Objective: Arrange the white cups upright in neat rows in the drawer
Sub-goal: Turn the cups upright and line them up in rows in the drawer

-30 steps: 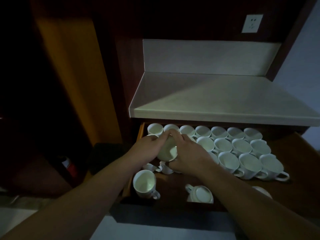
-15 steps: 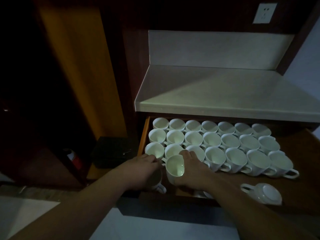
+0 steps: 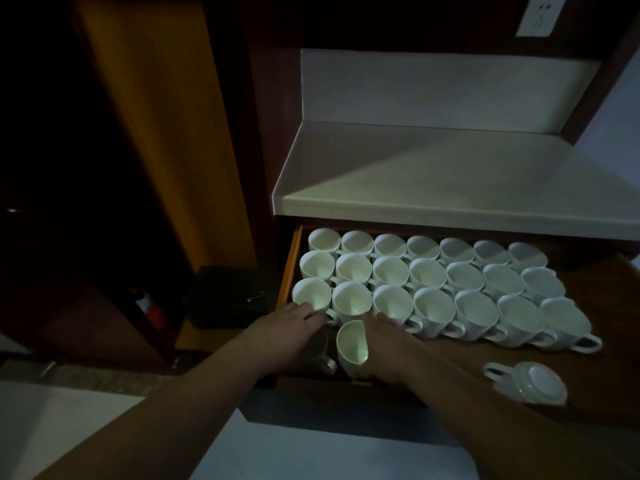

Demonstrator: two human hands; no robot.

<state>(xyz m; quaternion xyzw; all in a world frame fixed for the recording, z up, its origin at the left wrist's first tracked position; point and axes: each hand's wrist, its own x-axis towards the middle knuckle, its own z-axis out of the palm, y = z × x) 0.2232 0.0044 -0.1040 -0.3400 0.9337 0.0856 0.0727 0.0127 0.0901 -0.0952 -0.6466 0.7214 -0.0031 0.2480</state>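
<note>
The open wooden drawer [image 3: 585,382] holds three rows of upright white cups [image 3: 427,277], several per row. In front of the left end stands another upright cup [image 3: 351,344]; my right hand [image 3: 384,344] wraps round its right side. My left hand [image 3: 287,329] lies over a cup [image 3: 320,348] at the drawer's front-left corner, mostly hiding it; its fingertips reach the front-row cup [image 3: 311,295]. One cup [image 3: 528,382] lies upside down at the front right, handle to the left.
A pale countertop [image 3: 450,188] overhangs the back of the drawer. Left of the drawer is a dark cabinet niche with a black box [image 3: 227,296] and a red-and-white canister [image 3: 149,306]. A wall socket [image 3: 538,15] sits at top right.
Both hands came back from the drawer's far left to its front-left. The right hand brought a cup to the front; the left hand came down on the corner cup. The camera tilted, showing more cups.
</note>
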